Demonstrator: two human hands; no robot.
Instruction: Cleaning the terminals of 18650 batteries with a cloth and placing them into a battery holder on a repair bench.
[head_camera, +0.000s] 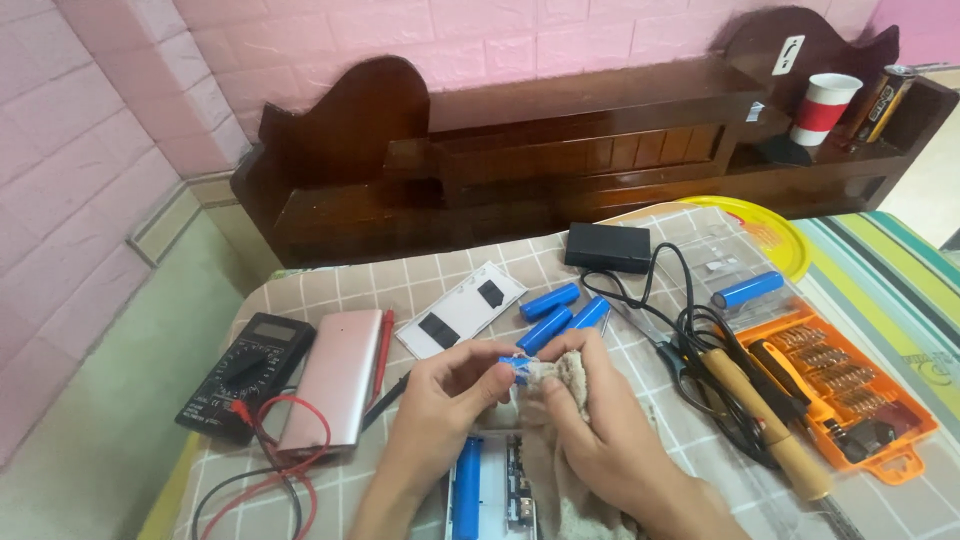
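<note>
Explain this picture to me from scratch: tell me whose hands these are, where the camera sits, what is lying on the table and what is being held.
There is no machine here. The single picture comes from a camera worn on a person's head, looking down at their own bare hands over a table with a checked cloth. The left hand pinches a small blue cylindrical cell at its end, while the right hand presses a beige rag against it. Below them lies an open white case holding another blue cell. To the left are a black multimeter with red leads and a pink metal shell. Ahead lie three loose blue cells and a black box. On the right are a wooden-handled soldering iron and an orange screwdriver-bit tray.
</note>
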